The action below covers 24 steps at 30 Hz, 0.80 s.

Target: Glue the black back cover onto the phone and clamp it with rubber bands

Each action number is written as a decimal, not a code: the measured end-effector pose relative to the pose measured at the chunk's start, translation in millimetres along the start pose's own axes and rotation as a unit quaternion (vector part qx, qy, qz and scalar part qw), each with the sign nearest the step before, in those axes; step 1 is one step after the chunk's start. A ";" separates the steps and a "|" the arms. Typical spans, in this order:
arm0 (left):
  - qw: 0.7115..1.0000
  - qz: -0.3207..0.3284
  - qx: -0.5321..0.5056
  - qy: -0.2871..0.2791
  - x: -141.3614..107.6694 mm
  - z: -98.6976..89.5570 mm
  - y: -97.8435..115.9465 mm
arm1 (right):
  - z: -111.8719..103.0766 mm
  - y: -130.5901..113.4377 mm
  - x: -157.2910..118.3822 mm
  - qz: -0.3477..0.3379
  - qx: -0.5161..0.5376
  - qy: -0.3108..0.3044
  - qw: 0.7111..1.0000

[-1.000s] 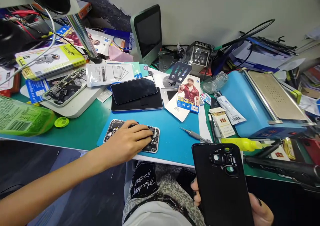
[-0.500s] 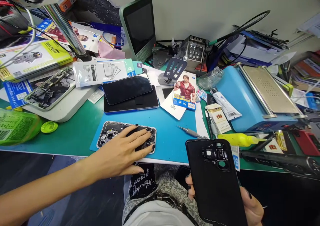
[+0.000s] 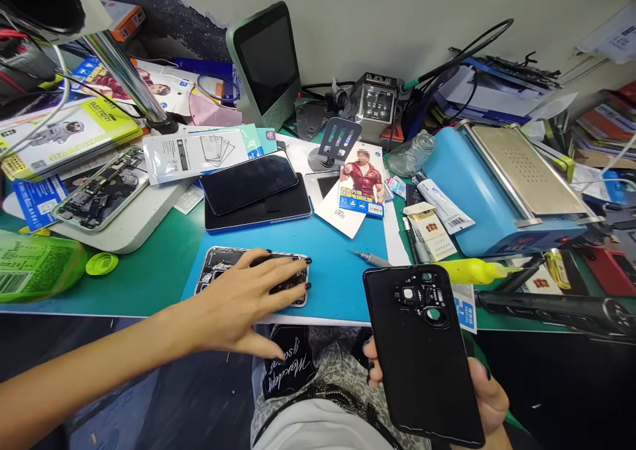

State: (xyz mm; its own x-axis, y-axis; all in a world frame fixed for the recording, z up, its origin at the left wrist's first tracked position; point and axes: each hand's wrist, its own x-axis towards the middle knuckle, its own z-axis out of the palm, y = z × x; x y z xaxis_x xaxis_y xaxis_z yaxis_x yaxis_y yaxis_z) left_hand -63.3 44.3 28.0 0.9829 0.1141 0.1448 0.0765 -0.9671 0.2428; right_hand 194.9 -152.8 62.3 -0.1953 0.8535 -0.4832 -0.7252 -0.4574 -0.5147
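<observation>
Head view. The left hand (image 3: 243,301) is over an open phone (image 3: 217,259), its fingers spread wide and gripping nothing. The fingertips lie at the phone's right end; whether they press on it or sit just above cannot be told. The phone lies flat on a blue mat (image 3: 338,271) near the front of the bench (image 3: 159,264), its inner parts exposed at the left end and otherwise largely covered by the hand.

The right hand (image 3: 489,397) holds a black cover (image 3: 417,364) by its two long edges, thumb on one side, fingers curled at the other. The cover is raised in front of the bench, well apart from the phone, with its camera openings at the upper end.

Progress, as judged: the phone is open and the cover is separate from it. Joining any cover to this phone is not done. Whether this cover belongs to it cannot be established, nor whether work inside is complete.

Surroundings: a slim metal tool (image 3: 370,258) lies on the mat between phone and cover, held by neither hand. Behind the phone, a dark screen (image 3: 248,181) rests askew on a dark slab (image 3: 285,206). A second open phone (image 3: 102,188) lies on a white box (image 3: 142,221) at the left.
</observation>
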 end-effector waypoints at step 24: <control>0.994 -0.051 0.026 0.094 -14.2 -6.4 -13.0 | -5.8 1.9 -6.1 -0.016 0.025 0.035 0.999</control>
State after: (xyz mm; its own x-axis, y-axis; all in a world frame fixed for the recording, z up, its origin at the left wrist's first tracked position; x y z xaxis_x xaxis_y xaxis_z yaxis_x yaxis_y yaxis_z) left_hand -79.4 56.7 28.9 0.9211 0.2476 0.3005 0.1873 -0.9584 0.2154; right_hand 198.6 -160.3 60.2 -0.1262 0.8472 -0.5161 -0.7622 -0.4158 -0.4962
